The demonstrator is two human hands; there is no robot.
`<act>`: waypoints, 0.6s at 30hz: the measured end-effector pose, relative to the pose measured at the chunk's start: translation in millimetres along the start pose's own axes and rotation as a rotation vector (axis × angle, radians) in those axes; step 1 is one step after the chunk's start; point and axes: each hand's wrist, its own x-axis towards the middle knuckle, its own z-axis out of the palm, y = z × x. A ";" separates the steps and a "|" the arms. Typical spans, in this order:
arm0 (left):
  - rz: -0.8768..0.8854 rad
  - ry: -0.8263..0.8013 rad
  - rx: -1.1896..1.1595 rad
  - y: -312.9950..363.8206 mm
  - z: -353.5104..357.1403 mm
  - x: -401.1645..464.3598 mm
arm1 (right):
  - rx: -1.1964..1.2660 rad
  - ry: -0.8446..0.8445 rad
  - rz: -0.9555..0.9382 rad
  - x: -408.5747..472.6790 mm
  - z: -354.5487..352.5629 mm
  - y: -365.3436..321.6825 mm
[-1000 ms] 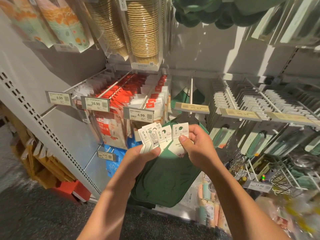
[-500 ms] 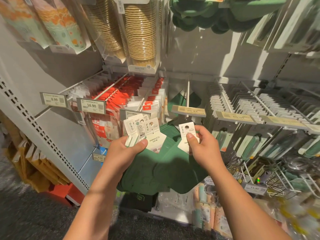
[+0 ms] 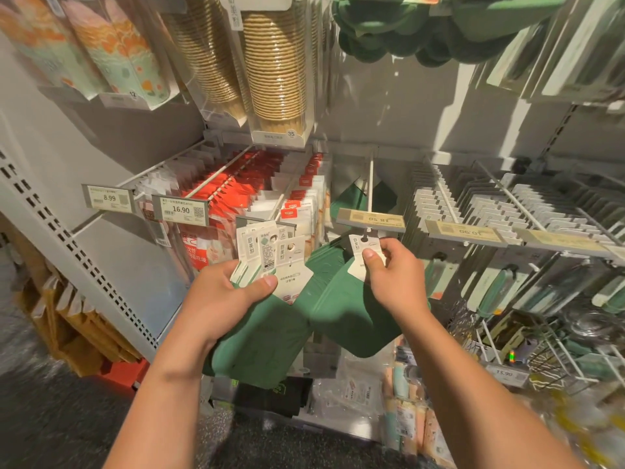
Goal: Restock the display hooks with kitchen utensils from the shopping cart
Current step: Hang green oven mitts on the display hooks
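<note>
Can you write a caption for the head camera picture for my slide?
Right hand lifts one green mat's card to the hook while the left hand holds the rest.

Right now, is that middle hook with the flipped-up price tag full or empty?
Nearly empty: the hook shows a bare rod, with green items only at its back.

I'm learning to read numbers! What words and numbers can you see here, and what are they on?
"8.99": left shelf price tag.
"16.90": next price tag.
"35": label on the cup pack.
"12": label on the patterned cup pack.
"15.90": low right price tag.
Upside-down hook tag: seems "18.50", uncertain.
Chinese print on the hang cards is too small to read reliably.
</note>
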 end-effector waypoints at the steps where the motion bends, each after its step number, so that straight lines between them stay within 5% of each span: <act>1: 0.004 0.002 -0.001 0.8 -2.9 -0.5 | 0.007 0.015 0.012 -0.3 0.1 -0.4; 18: -0.080 -0.082 -0.100 7.2 -2.1 2.8 | -0.173 -0.033 0.312 51.2 10.3 -8.9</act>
